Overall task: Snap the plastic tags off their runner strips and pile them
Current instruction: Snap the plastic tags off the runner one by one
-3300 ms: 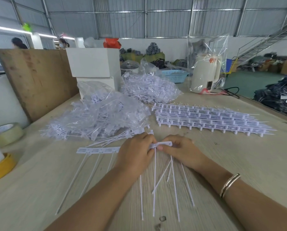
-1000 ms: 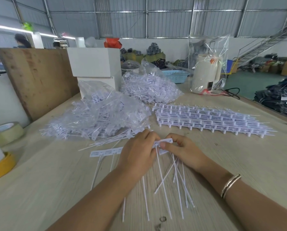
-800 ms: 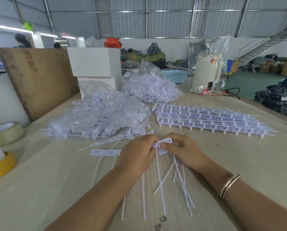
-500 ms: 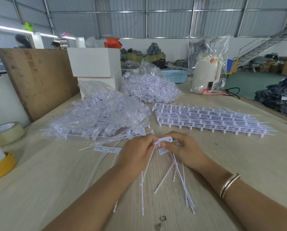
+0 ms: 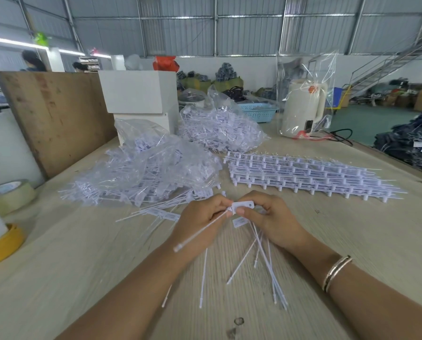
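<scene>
The step in hand looks like the snapping itself: both hands meet over the middle of the counter [image 5: 352, 241], a little nearer its near edge than its far one, and work on one white tag [image 5: 242, 206] held between them. The left hand [image 5: 200, 222] has its fingers curled, their tips pinching at the left end of the tag where its thin tail [image 5: 200, 233] starts; that tail slants down and to the left across the left wrist, clear of the counter. The right hand [image 5: 271, 218] pinches the flat head of the tag from the right, thumb on its near face, and its lower fingers seem also to gather a bunch of loose tags [image 5: 266, 261] whose tails fan toward the near edge. So the tag sits right at the meeting of the two grips, neither of which is spread. Whether it is already free of its runner I cannot tell; the joint is hidden by fingertips. A short remnant of strip with tags [image 5: 165, 214] lies just left of the left hand. If the tag is free, the next move calls for tucking it in with the bunch, or dropping the bunch on a pile, then taking another strip. The stack of uncut runner strips [image 5: 303, 177] lies toward the far right side, the bagged tags [image 5: 151, 165] toward the far left.
</scene>
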